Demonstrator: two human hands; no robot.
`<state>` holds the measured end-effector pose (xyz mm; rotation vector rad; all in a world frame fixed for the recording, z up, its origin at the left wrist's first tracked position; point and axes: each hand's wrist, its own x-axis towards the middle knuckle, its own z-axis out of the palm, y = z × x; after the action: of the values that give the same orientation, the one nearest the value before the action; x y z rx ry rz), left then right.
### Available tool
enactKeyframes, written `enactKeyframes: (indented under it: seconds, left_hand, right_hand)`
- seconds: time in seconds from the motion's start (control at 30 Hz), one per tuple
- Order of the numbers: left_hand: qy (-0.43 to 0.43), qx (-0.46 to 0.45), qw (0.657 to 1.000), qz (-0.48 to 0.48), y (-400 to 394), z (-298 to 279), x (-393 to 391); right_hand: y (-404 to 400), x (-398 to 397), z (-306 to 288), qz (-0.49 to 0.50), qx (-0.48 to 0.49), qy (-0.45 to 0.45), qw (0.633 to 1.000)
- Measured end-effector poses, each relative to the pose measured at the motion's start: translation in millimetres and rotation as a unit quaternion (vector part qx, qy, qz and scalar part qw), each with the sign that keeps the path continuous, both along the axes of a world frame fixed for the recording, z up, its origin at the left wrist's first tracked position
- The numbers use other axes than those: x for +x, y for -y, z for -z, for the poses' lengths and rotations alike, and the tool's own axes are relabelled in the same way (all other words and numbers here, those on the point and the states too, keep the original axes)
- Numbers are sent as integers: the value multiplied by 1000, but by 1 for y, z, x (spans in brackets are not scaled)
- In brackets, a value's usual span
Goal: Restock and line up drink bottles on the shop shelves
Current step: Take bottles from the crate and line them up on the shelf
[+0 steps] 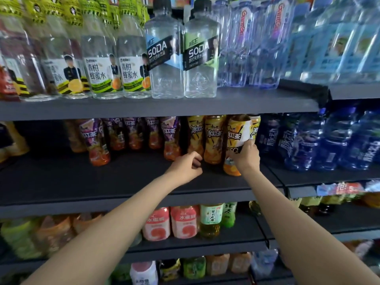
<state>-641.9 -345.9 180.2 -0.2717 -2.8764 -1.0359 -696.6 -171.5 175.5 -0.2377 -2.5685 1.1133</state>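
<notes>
On the middle shelf my right hand grips a yellow-labelled iced tea bottle that stands upright near the shelf's front. Two more yellow iced tea bottles stand just left of it, further back. My left hand hovers over the shelf with fingers curled, holding nothing, just in front of those bottles. Purple-labelled iced tea bottles fill the row to the left, one standing forward of the others.
Blue drink bottles crowd the shelf right of my right hand. The upper shelf carries honey water bottles, two soda bottles and clear water bottles. Lower shelves hold pink and green tea bottles. Bare shelf lies before the purple row.
</notes>
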Motion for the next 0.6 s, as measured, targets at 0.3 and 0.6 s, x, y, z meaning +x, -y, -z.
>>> enactKeyframes:
  seconds: [0.3, 0.6]
  left_hand:
    - [-65, 21, 995, -75, 48, 23, 26]
    - [-119, 89, 953, -264, 199, 80, 139]
  right_hand:
    - [27, 12, -3, 108, -33, -57, 992]
    - [246, 124, 47, -179, -11, -152, 972]
